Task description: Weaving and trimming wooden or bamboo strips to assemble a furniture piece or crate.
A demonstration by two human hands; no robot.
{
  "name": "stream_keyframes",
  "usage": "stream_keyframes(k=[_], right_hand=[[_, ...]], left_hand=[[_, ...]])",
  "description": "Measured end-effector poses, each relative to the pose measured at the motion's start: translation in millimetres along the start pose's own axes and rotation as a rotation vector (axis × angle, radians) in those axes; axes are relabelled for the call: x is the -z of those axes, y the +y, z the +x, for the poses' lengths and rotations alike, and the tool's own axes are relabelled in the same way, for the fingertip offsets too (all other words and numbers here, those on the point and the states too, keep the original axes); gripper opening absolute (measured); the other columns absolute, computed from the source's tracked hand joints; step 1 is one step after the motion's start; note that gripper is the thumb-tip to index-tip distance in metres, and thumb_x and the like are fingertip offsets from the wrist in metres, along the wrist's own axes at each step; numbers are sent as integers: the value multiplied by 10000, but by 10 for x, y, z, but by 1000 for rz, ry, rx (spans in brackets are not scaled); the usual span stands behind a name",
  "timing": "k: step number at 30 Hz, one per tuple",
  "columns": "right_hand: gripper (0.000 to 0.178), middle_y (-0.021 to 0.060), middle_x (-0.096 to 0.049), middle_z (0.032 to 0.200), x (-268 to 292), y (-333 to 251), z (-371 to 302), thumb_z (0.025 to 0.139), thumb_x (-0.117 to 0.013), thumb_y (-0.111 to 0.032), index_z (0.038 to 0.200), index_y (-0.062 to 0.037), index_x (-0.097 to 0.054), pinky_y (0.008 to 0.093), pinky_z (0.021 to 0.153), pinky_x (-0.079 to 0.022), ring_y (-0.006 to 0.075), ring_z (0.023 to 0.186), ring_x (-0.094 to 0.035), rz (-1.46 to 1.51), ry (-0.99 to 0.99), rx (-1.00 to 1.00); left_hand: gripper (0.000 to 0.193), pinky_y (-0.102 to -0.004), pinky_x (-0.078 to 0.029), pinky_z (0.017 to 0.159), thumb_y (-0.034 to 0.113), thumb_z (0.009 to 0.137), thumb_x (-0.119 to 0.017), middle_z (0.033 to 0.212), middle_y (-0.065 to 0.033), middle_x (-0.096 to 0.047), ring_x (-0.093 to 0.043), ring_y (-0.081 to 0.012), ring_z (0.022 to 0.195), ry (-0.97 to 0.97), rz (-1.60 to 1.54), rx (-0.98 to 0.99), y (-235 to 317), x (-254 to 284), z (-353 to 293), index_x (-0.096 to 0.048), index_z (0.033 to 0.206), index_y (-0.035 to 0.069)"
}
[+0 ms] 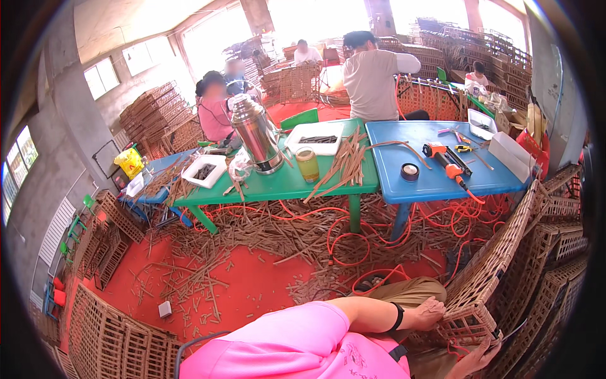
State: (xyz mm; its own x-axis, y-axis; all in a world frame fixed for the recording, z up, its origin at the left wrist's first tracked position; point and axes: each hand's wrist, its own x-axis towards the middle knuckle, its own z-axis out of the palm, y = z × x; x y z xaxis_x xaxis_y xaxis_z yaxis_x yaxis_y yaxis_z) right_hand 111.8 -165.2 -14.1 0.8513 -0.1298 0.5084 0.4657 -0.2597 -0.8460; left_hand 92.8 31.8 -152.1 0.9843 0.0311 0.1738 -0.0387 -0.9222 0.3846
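A brown woven basket point(499, 252) stands tilted at my right, one corner toward me. My left hand point(429, 314), a black band on its wrist, is closed with its fingers curled on the basket's near edge. Below that corner, my right hand point(475, 361) has its thumb and fingers drawn up against the weave. A thin pale strip point(517, 330) sticks out beside its fingertips; whether the hand grips it is hard to see. Part of a red cord point(456, 348) shows between the hand and the basket.
A blue table point(391, 170) carries an orange-black nail gun point(447, 165) and a tape roll point(409, 172). The green table point(252, 196) holds a metal flask point(255, 136), a jar point(307, 165) and trays. Orange hoses point(344, 249) and strips litter the red floor. Stacked baskets point(558, 252) crowd the right; several people work behind.
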Motion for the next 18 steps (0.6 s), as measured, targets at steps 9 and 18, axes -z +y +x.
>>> stream_keyframes(k=[9, 18], right_hand=[[482, 196, -639, 1141, -2, 222, 11, 983, -645, -326, 1267, 59, -587, 384, 832, -514, 289, 974, -618, 111, -28, -167], [442, 193, -649, 1086, -6, 61, 4, 969, -673, -295, 1216, 67, -618, 374, 788, -532, 301, 916, -624, 58, -6, -16]], left_hand=[[402, -412, -427, 852, 341, 728, -770, 943, -137, -617, -612, -290, 958, -44, 11, 3, -13, -14, 9, -634, 955, 39], [376, -442, -438, 851, 319, 729, -767, 925, -155, -623, -631, -313, 940, -20, -5, 1, -2, -15, -3, -638, 939, 35]])
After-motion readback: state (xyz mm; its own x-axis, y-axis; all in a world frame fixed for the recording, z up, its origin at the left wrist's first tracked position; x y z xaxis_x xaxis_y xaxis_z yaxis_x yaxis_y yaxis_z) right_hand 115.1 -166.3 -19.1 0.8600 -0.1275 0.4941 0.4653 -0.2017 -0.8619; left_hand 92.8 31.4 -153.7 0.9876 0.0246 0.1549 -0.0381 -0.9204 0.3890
